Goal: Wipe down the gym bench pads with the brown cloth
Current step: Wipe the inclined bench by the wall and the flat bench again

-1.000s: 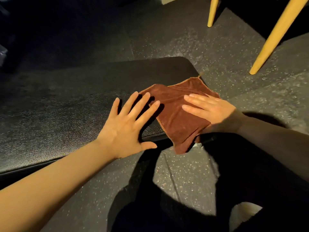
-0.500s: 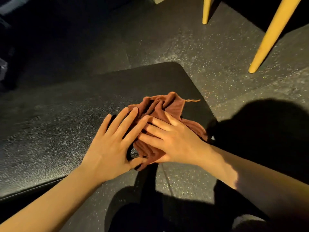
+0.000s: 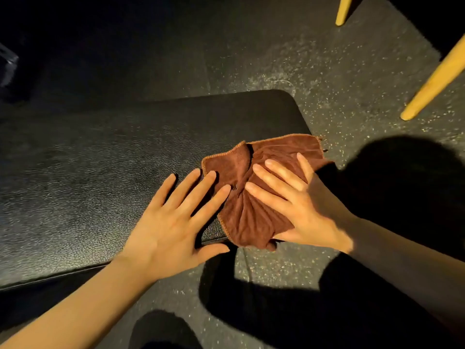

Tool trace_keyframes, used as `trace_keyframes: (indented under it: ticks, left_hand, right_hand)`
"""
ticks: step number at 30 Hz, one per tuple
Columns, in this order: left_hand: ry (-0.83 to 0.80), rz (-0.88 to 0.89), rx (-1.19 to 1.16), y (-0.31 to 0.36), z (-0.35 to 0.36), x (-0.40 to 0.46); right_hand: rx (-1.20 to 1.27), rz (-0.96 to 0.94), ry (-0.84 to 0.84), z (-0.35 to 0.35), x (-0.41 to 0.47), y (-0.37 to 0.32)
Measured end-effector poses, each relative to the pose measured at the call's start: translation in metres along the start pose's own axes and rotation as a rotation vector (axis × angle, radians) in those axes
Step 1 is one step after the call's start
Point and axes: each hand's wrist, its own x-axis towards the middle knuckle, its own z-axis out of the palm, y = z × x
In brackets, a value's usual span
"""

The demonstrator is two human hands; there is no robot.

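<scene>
Partly under the flat right hand, the brown cloth bunches on the bench pad; left hand spread flat, thumb over the pad's edge

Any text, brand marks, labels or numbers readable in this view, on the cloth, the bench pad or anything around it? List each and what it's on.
None can be read.
brown cloth: no tag or print shows; only an orange stitched hem.
bench pad: plain black grained surface, no logo or number in view.
speckled floor and yellow legs: no markings.
Dark object at the far left edge: too dim to tell whether it carries any text.
</scene>
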Motion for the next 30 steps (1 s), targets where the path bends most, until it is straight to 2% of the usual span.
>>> trace_keyframes:
  ticks: [2, 5, 11, 15, 21, 25, 27, 30]
  left_hand:
    - [0.031, -0.006, -0.010, 0.001, -0.001, 0.000]
    - [0.070, -0.016, -0.008, 0.003, -0.007, -0.001]
    - [-0.037, -0.263, -0.027, -0.002, -0.013, -0.016]
    - [-0.048, -0.277, -0.019, 0.001, -0.012, -0.015]
    - [0.059, -0.271, 0.021, 0.002, -0.005, -0.014]
    - [0.095, -0.274, 0.047, 0.002, -0.003, -0.013]
    - [0.100, -0.270, 0.060, 0.002, -0.002, -0.013]
    - [0.096, -0.269, 0.060, 0.002, -0.001, -0.013]
  right_hand:
    - [-0.100, 0.015, -0.045, -0.002, 0.002, -0.003]
    - [-0.119, -0.004, -0.154, -0.022, 0.004, -0.008]
    - [-0.108, 0.080, -0.256, -0.036, -0.022, -0.012]
    - [-0.110, 0.140, -0.279, -0.036, -0.024, -0.016]
    - [-0.032, 0.107, -0.418, -0.042, 0.005, 0.009]
    - [0.190, 0.159, -0.605, -0.060, 0.035, 0.029]
    - [0.283, 0.216, -0.554, -0.055, 0.053, 0.036]
    - [0.138, 0.292, -0.366, -0.031, 0.086, 0.051]
